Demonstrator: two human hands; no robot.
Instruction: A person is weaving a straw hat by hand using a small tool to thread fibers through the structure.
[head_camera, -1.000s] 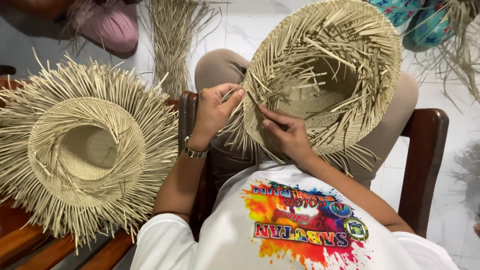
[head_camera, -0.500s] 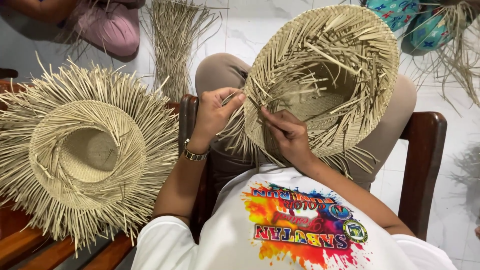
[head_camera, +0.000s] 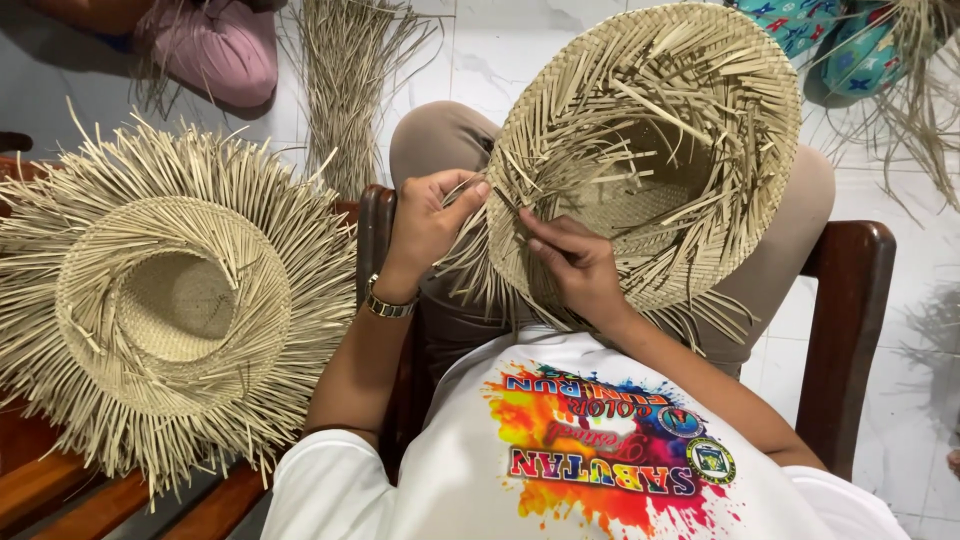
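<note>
A half-woven straw hat (head_camera: 650, 150) rests on the person's lap, its crown facing away and hidden. The left hand (head_camera: 425, 220) pinches a loose straw strand (head_camera: 462, 190) at the brim edge. The right hand (head_camera: 575, 265) presses fingers against the brim; its fingertips are partly buried among strands. Another unfinished straw hat (head_camera: 170, 300) lies on the wooden bench (head_camera: 60, 480), which the picture's edge cuts off.

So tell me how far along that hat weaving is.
Done: the crown of the hat on the lap looks woven tight. In hand: the left hand pinches a strand at the brim while the right hand steadies it. Left: loose strand ends stick out; the second hat is also unfinished.
</note>
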